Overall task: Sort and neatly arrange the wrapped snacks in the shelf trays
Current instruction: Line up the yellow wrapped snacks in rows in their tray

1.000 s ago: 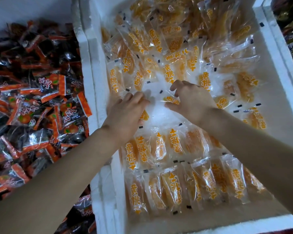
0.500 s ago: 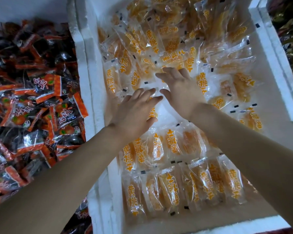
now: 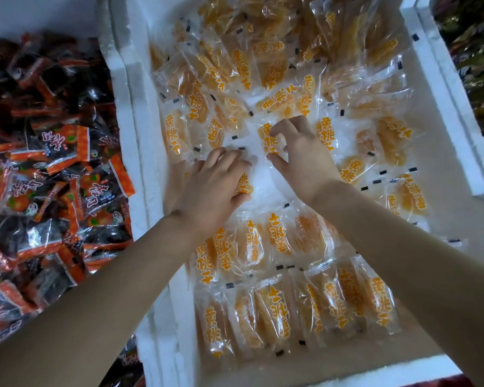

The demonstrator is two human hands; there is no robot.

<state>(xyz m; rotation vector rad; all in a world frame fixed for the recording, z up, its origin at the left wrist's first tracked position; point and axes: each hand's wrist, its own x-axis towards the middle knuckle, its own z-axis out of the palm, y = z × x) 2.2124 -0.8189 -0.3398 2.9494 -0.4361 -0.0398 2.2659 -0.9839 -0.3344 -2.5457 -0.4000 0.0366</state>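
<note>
A white foam tray (image 3: 132, 141) holds clear snack packets with orange lettering. Two neat rows lie at the near end, one row (image 3: 266, 241) just under my wrists and one row (image 3: 305, 311) by the front wall. A loose pile (image 3: 263, 57) fills the far end. My left hand (image 3: 215, 185) lies over the tray's middle, with a packet (image 3: 244, 183) held between its thumb and fingers. My right hand (image 3: 305, 160) is beside it, fingers and thumb curled on another packet (image 3: 266, 139).
The tray on the left is heaped with dark packets with red-orange ends (image 3: 53, 169). A foam wall (image 3: 442, 107) bounds the right side, and beyond it lie dark, shiny wrappers (image 3: 475, 65). Scattered yellow packets (image 3: 391, 141) lie at the right of the tray.
My right hand, stretched flat toward the far pile half a second ago, has drawn back and curled its fingers on a packet. My left hand has stayed about where it was.
</note>
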